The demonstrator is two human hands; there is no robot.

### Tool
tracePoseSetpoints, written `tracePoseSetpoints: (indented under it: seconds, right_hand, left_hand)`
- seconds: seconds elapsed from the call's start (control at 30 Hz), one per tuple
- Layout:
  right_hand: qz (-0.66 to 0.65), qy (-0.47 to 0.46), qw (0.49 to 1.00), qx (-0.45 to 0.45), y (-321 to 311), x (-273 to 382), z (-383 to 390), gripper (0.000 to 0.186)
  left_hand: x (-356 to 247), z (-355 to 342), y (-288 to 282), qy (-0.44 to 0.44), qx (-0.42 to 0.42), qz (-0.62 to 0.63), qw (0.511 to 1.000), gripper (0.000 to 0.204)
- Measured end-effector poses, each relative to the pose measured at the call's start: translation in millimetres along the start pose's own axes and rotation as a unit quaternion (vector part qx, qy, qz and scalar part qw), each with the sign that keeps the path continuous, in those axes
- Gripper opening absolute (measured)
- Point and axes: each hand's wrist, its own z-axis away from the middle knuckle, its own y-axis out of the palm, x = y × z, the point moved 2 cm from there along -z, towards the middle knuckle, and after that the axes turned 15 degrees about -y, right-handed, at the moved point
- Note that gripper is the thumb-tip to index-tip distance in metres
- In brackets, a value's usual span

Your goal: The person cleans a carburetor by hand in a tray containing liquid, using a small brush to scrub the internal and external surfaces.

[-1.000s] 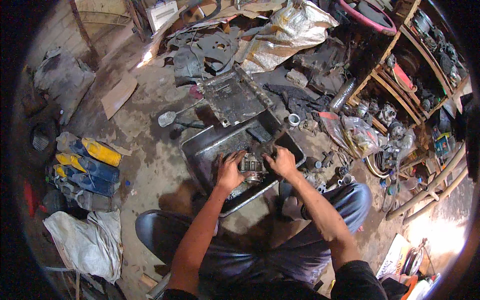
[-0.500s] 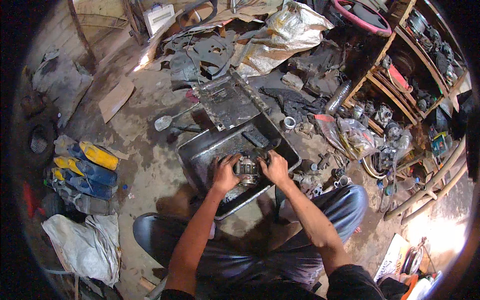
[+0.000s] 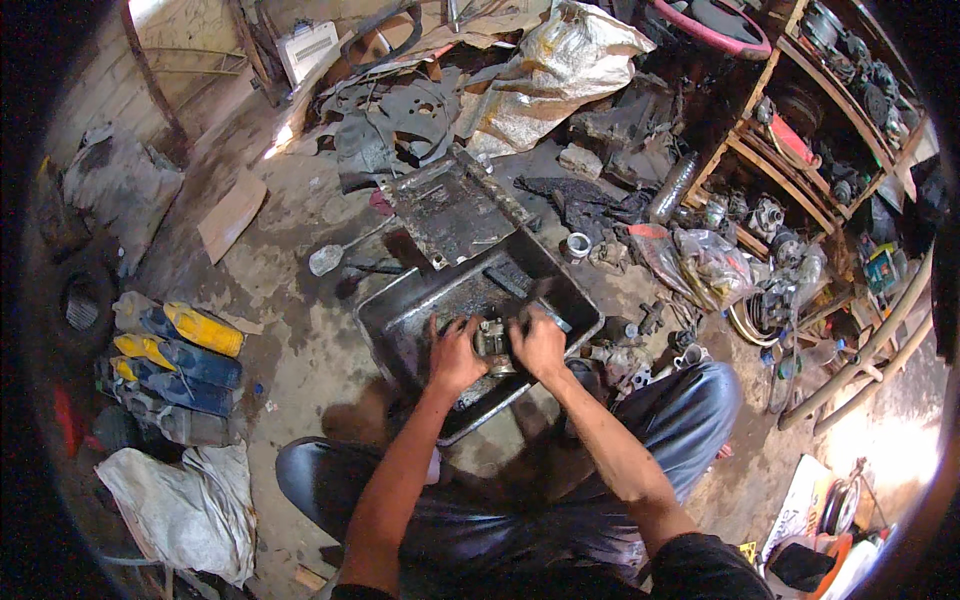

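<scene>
A greyish metal engine part [image 3: 492,342] with a ribbed, slotted housing sits between my hands, over the black tray [image 3: 412,312]. My left hand [image 3: 457,354] grips its left side, thumb low and fingers over the top. On the other side my right hand [image 3: 538,345] is closed against the part, its fingertips partly hidden and slightly blurred. Behind the hands, a dark flat block [image 3: 510,279] lies against the tray's far wall. The tray rests on the floor in front of my crossed legs.
A grimy metal panel [image 3: 455,208] leans at the tray's far edge, with a trowel-like tool [image 3: 326,259] to its left. Loose metal parts [image 3: 622,366] and a white cup [image 3: 578,245] lie right. Yellow-and-blue containers [image 3: 205,328] stand left; a wooden shelf [image 3: 782,165] rises far right.
My right hand has shifted slightly left and down along the part, and its fingers are more curled. The part has turned a little; the left hand stays on it. The view has tilted slightly.
</scene>
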Motion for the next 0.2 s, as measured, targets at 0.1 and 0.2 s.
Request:
tracePoseSetpoints:
  seconds: [0.1,0.2]
  right_hand:
    - [0.029,-0.056,0.990,0.123,-4,13,2,0.030]
    - [0.008,0.109,0.994,0.002,1,-8,-3,0.033]
  left_hand:
    - [-3,4,3,0.003,-0.010,-0.012,1.000,0.076]
    - [-10,11,-1,-0.025,-0.004,-0.049,0.998,0.080]
